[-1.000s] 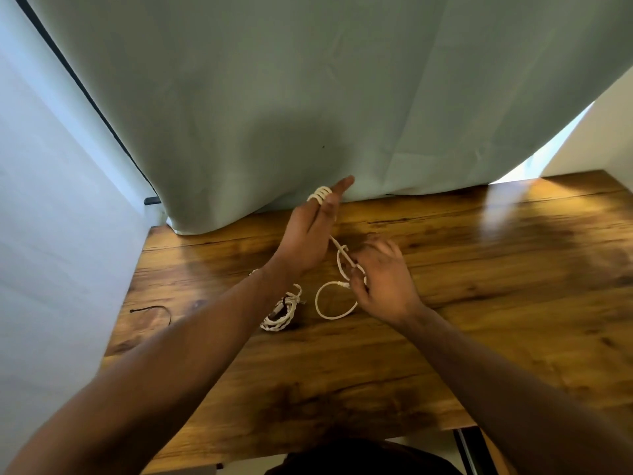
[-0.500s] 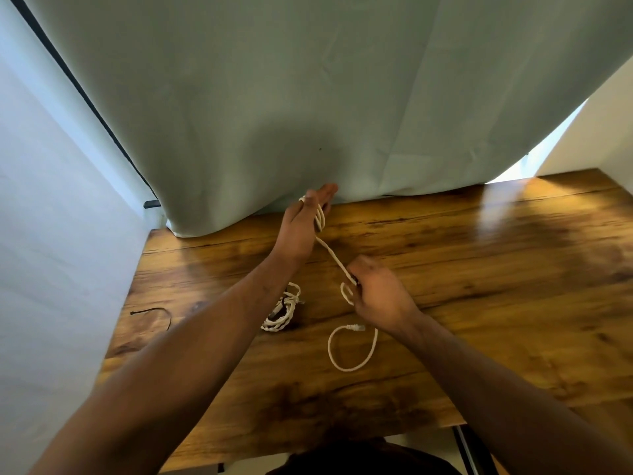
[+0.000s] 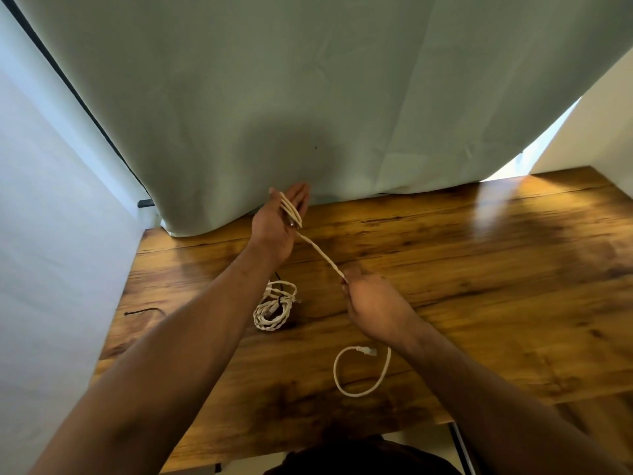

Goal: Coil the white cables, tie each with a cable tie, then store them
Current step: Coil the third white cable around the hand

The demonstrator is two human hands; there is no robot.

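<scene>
Winding round the straight fingers of the left hand (image 3: 274, 228) near the tabletop's (image 3: 479, 269) far edge, one white cable (image 3: 320, 255) runs taut to the right hand (image 3: 373, 303), which pinches it; its plug end (image 3: 368, 351) curls loose by the front edge. A second, coiled cable (image 3: 274, 308) lies tied between the forearms, one black cable tie (image 3: 142, 311) near the left edge.

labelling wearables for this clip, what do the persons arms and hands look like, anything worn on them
The left forearm and right forearm are bare as far as the frame edge; no sleeves show. The left hand and right hand wear no gloves, and no watch, bracelet or ring is visible. A dark garment shows at the bottom edge.
</scene>
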